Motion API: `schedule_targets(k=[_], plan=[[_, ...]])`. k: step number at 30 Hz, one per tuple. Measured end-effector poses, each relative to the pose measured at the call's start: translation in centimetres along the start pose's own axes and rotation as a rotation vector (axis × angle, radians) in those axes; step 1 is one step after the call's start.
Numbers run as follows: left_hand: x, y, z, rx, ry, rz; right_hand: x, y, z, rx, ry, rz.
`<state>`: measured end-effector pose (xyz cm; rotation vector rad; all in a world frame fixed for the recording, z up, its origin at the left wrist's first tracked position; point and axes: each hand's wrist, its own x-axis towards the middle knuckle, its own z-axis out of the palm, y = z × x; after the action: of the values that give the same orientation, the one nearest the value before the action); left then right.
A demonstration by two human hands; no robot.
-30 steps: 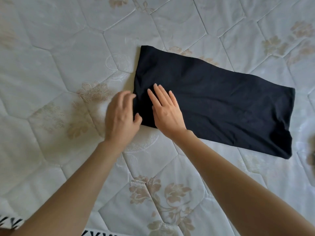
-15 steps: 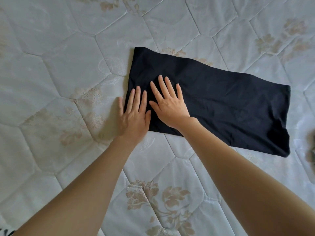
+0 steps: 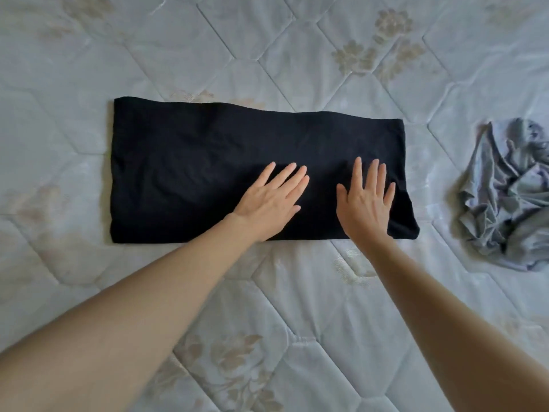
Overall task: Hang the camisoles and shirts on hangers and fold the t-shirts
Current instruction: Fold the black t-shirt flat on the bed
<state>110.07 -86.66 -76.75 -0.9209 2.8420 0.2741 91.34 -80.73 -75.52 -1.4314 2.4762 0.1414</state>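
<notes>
A quilted mattress [image 3: 297, 292] fills the view. Its pale cover carries hexagon stitching (with faded beige flower prints [image 3: 377, 46]).

Soft, even daylight fills the frame; no source shows and there is no glare. Faint shadows sit under the forearms and beside the hands. The black cloth [image 3: 225, 162] is so dark its folds barely read. The whole picture is slightly soft, and the mattress [image 3: 297, 292] quilting lines bow toward the edges from the wide lens.

A home bedroom: a quilted floral mattress [image 3: 297, 292] fills the view, with crumpled laundry [image 3: 508, 200] on it.
</notes>
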Motion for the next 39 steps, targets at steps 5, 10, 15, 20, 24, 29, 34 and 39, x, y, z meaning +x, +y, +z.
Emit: schedule_targets(k=[5, 10, 15, 20, 24, 29, 34, 39], plan=[[8.7, 5.5, -1.4, 0.146, -0.112, 0.235, 0.4, 6.5, -1.9, 0.214, -0.096, 0.278], [15.5, 10.1, -4.4, 0.287, -0.180, 0.296, 1.0, 9.5, -3.4, 0.326, -0.118, 0.261], [20.4, 11.6, -7.6, 0.455, -0.240, 0.478, 2.8, 10.6, -4.6, 0.663, -0.310, 0.378], [23.6, 11.6, -9.3, 0.663, -0.400, 0.510, 3.6, 10.3, -4.4, 0.661, -0.392, 0.341], [25.1, 11.0, -9.1, 0.619, -0.475, 0.617, 3.6, 9.7, -4.2, 0.649, -0.369, 0.278], [25.6, 9.6, -8.7, 0.624, -0.475, 0.707, 3.7, 10.0, -4.4, 0.622, -0.322, 0.187], [24.8, 8.8, -8.6, 0.686, -0.402, 0.731, 4.5, 9.7, -6.3, 0.529, -0.344, 0.076], [23.0, 5.6, -10.9, 0.488, -0.260, 0.642, 4.8, 8.3, -9.0, 0.431, -0.362, -0.009]])
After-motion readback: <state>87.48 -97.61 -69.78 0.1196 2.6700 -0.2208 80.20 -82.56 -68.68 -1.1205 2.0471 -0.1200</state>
